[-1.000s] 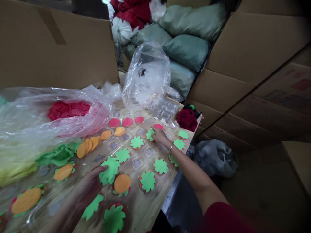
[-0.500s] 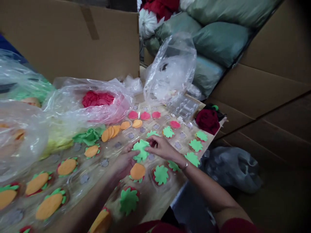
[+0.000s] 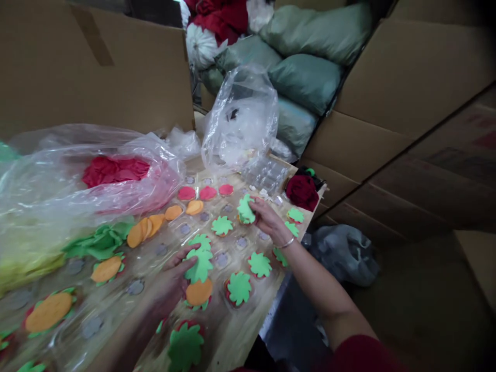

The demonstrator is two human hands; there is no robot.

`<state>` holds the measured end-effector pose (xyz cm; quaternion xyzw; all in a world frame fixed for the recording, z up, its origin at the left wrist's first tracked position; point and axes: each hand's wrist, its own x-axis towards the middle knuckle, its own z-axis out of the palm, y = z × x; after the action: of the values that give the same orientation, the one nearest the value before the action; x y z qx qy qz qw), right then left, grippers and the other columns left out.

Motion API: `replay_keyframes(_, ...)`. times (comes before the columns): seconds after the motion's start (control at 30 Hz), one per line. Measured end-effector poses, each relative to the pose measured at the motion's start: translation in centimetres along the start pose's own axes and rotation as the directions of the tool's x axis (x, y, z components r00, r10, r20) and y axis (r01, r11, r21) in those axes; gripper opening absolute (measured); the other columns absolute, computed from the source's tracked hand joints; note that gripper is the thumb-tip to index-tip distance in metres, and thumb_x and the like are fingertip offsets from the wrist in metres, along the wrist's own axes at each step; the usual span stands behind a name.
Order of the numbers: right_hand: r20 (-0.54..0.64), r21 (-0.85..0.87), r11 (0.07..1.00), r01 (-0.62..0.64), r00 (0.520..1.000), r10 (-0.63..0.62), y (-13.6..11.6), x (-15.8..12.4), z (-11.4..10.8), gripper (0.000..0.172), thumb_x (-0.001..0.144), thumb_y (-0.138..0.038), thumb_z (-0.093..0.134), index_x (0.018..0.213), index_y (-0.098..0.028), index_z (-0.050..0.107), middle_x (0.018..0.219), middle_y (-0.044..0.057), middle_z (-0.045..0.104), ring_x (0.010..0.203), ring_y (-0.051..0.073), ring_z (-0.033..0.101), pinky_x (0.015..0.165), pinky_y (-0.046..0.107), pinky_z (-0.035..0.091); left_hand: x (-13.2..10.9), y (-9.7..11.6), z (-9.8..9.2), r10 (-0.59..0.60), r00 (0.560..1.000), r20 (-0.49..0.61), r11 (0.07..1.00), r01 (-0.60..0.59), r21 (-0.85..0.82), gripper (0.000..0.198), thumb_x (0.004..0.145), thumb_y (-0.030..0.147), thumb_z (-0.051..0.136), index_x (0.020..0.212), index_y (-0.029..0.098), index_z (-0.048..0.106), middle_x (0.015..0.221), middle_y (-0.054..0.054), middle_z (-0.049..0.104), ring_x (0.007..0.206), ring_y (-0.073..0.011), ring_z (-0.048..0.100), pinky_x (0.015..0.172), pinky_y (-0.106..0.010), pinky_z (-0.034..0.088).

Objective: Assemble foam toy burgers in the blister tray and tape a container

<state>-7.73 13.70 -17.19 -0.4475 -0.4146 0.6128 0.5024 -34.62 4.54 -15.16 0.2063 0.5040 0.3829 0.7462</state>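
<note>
The right hand's (image 3: pixel 267 219) fingers pinched the edge of a green cutout (image 3: pixel 245 208), tilted at the tabletop's (image 3: pixel 228 341) far side; released at that slant, it could have settled crooked. The left hand (image 3: pixel 178 268) gripped a second green piece (image 3: pixel 200 266) — one layer or several, I couldn't tell — beside an orange disc (image 3: pixel 199 292) that a low sweep might have knocked askew.
</note>
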Motion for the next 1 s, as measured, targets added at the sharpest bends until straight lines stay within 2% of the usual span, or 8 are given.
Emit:
replay_keyframes(0.13,-0.164,-0.418,0.908,0.017,0.982,-0.094,-1.2,4.3,-6.1,0.036,0.068,-0.044,0.067,0.091,-0.017,0.058,0.072,0.0,0.061,0.06,0.012,0.054,0.058,0.024,0.046,-0.1,0.3,-0.8,-0.012,0.999,-0.05,1.0,0.012,0.01,0.039,0.075,0.007,0.062,0.113,0.016,0.059,0.091,-0.007,0.07,0.069,-0.0161,0.067,0.061,-0.026,0.057)
replay_keyframes(0.23,-0.212,-0.563,0.826,-0.016,0.969,-0.125,-0.6,6.7,-7.9,0.023,0.07,-0.03,0.064,0.087,-0.015,0.061,0.068,-0.001,0.06,0.06,0.011,0.053,0.059,0.023,0.044,-0.3,0.4,-0.6,-0.024,0.999,-0.049,1.0,0.024,0.01,0.037,0.078,0.007,0.059,0.114,0.016,0.058,0.092,-0.008,0.07,0.068,-0.017,0.067,0.06,-0.027,0.057)
replay_keyframes(0.53,-0.2,-0.9,0.429,-0.076,0.946,-0.254,1.0,6.9,-6.4,0.026,0.076,-0.013,0.058,0.101,-0.016,0.065,0.102,0.009,0.065,0.095,0.021,0.056,0.087,0.032,0.043,-0.5,0.6,-0.3,-0.036,0.993,-0.112,0.999,0.034,-0.015,0.035,0.077,0.006,0.056,0.111,0.015,0.059,0.096,-0.008,0.071,0.073,-0.0187,0.069,0.06,-0.027,0.057)
replay_keyframes(0.67,-0.056,-0.983,0.182,0.021,0.912,-0.406,0.3,4.4,-3.6,0.034,0.081,-0.014,0.054,0.114,-0.011,0.058,0.12,0.018,0.055,0.114,0.027,0.047,0.097,0.038,0.037,-0.6,0.8,0.0,-0.065,0.998,-0.004,0.988,0.063,-0.14,0.03,0.082,0.021,0.054,0.111,0.016,0.06,0.105,-0.01,0.069,0.083,-0.0213,0.069,0.067,-0.031,0.057)
replay_keyframes(0.73,0.078,-0.956,0.232,0.182,0.915,-0.396,0.2,2.8,-0.9,0.026,0.086,-0.02,0.052,0.11,-0.012,0.059,0.11,0.015,0.059,0.103,0.024,0.053,0.091,0.035,0.041,-0.6,0.7,0.3,-0.018,0.997,0.072,0.984,0.03,-0.176,0.038,0.076,0.018,0.057,0.114,0.017,0.059,0.107,-0.009,0.068,0.083,-0.0209,0.068,0.069,-0.032,0.057)
replay_keyframes(0.8,0.241,-0.818,0.463,0.343,0.933,-0.265,0.3,0.8,2.4,0.022,0.091,-0.03,0.049,0.102,-0.015,0.06,0.098,0.008,0.062,0.09,0.019,0.057,0.082,0.03,0.044,-0.5,0.7,0.9,0.053,0.994,0.101,0.985,-0.035,-0.17,0.051,0.066,0.008,0.059,0.116,0.018,0.058,0.103,-0.007,0.068,0.077,-0.0175,0.067,0.069,-0.029,0.055)
replay_keyframes(0.87,0.422,-0.647,0.649,0.4,0.897,-0.132,0.6,-1.6,5.7,0.024,0.089,-0.038,0.054,0.099,-0.017,0.061,0.094,0.004,0.063,0.085,0.016,0.057,0.077,0.028,0.044,-0.4,0.5,1.5,0.111,0.989,0.099,0.987,-0.097,-0.131,0.061,0.058,0.0,0.059,0.116,0.019,0.057,0.097,-0.004,0.067,0.069,-0.0134,0.064,0.064,-0.024,0.053)
replay_keyframes(1.0,0.535,-0.459,0.757,0.465,0.825,-0.182,1.5,-4.6,10.1,0.019,0.079,-0.033,0.069,0.086,-0.017,0.06,0.099,0.004,0.061,0.093,0.016,0.055,0.082,0.028,0.042,0.0,0.2,2.0,0.178,0.984,0.022,0.979,-0.175,-0.106,0.068,0.055,-0.001,0.063,0.118,0.021,0.051,0.089,0.001,0.065,0.062,-0.0106,0.06,0.053,-0.02,0.047)
